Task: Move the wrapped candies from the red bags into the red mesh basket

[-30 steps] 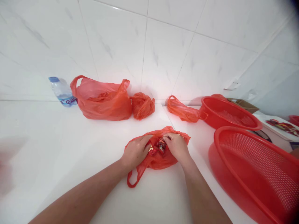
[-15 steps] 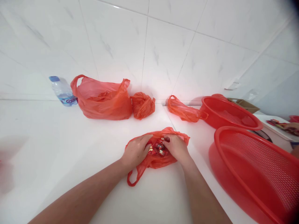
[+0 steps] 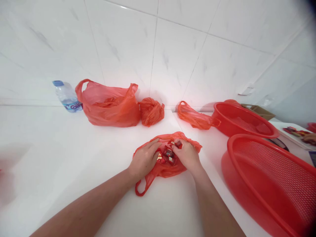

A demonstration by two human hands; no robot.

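A red plastic bag (image 3: 170, 172) lies opened out on the white table, one loop handle towards me. Several small sweets in shiny red wrappers (image 3: 169, 153) rest inside it. My left hand (image 3: 145, 158) is closed on the bag's left edge, thumb on the inner side by a sweet with a pale print. At the bag's right side, my right hand (image 3: 188, 154) pinches a red-wrapped sweet (image 3: 172, 144) between thumb and fingers, just above the others. The fingertips partly cover this sweet.
Along the tiled wall stand a water bottle (image 3: 68, 98), a large red bag (image 3: 111, 112), a knotted red bag (image 3: 152, 112) and a flatter red bag (image 3: 194, 118). Two red plastic baskets (image 3: 237, 187) fill the right side. Beyond them, another person's hand (image 3: 309, 138) is at a white tray (image 3: 296, 140).
My right hand has raised a sweet slightly towards the bag's far edge, and more of its wrapper shows. My left hand stays almost in place. The other person's hand has shifted a little.
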